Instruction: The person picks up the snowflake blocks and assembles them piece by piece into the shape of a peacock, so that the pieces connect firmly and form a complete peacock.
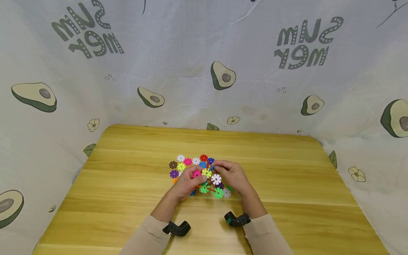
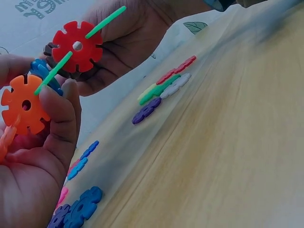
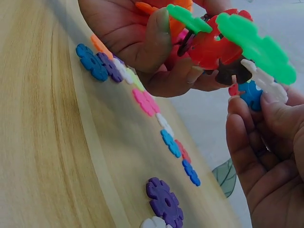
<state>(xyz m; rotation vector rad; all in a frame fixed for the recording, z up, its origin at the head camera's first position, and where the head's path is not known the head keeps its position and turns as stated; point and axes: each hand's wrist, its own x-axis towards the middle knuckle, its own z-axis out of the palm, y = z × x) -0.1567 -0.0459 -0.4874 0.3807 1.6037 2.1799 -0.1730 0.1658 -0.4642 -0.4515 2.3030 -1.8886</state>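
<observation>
Both hands meet over the middle of the wooden table (image 1: pixel 287 170), working on a cluster of interlocking snowflake discs (image 1: pixel 208 177) raised just above it. The left hand (image 1: pixel 186 184) has its fingers (image 2: pixel 59 118) curled round an orange disc (image 2: pixel 23 109), thumb pressed to its face, with a green stick (image 2: pixel 54 71) running up from that grip through a red disc (image 2: pixel 76 46). The right hand (image 1: pixel 231 175) pinches the far side of the cluster, fingertips closing on a white disc (image 3: pixel 263 80) and a blue one beneath a large green disc (image 3: pixel 259 45). To seat a piece well, I would judge that the slots should be lined up edge to edge and pressed straight in, the left hand steadying the build so the thin stick does not bend. Loose discs (image 1: pixel 185 163) lie flat in a row on the table just behind and left of the hands, among them a purple disc (image 3: pixel 164 202) and pink, blue and white ones; more lie under the build, near enough that a lowered hand could scatter them. An avocado-print cloth (image 1: pixel 204 71) backs the table.
</observation>
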